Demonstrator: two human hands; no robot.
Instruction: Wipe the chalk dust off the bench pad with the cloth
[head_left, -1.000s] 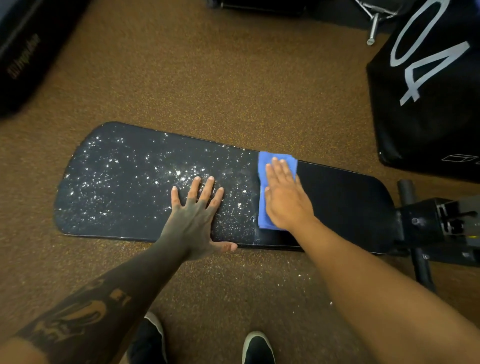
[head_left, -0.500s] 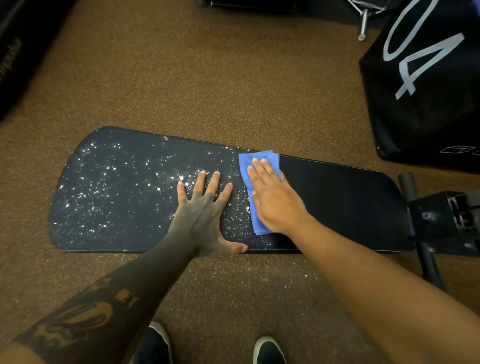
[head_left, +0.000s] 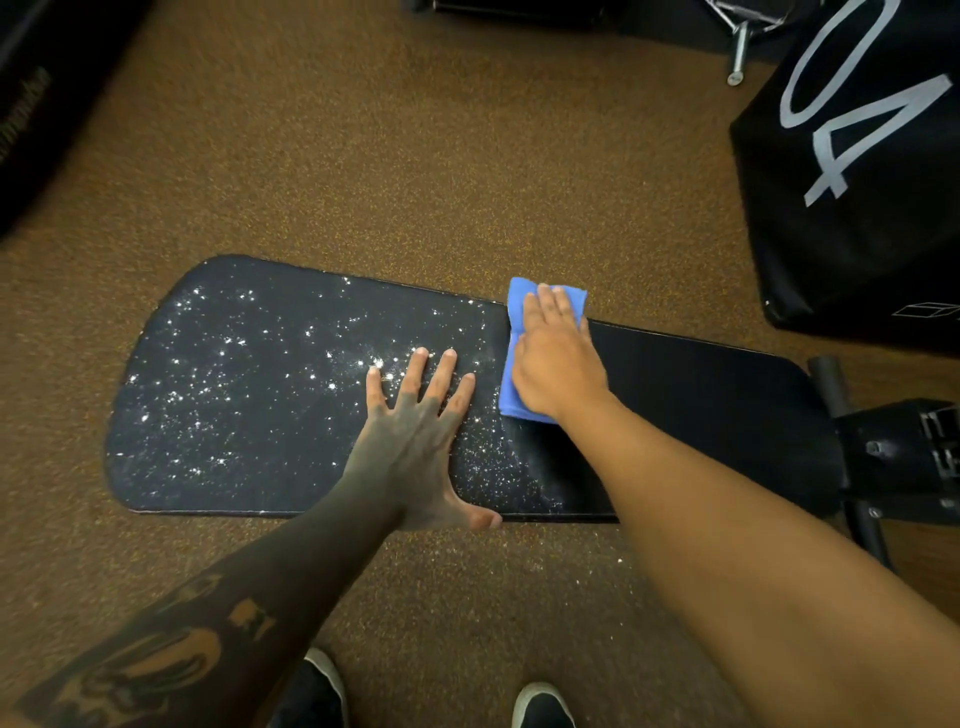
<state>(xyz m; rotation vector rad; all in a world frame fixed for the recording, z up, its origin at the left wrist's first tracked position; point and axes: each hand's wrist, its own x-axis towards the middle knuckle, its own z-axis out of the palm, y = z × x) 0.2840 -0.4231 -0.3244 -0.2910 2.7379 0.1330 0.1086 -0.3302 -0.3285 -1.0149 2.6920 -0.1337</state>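
- A person leans over a long black bench pad (head_left: 701, 415) that sits low over a brown speckled floor (head_left: 415, 156).
- White chalk dust (head_left: 234, 374) speckles the pad's wider left part; the right part is plain black.
- The left hand (head_left: 415, 431) lies flat on the dusty middle of the pad, its fingers (head_left: 447, 371) straight and spread and the thumb at the near edge.
- A folded blue cloth (head_left: 519, 301) lies at the pad's far edge, where dusty meets clean.
- The right hand (head_left: 558, 364) presses flat on the cloth, its fingers (head_left: 550, 306) straight and held together.
- A black box (head_left: 857, 182) with a large pale "04" stands to the far right.
- The dark metal bench frame (head_left: 904, 452) joins the pad's right end.
- Two dark shoes (head_left: 540, 706) show at the bottom.
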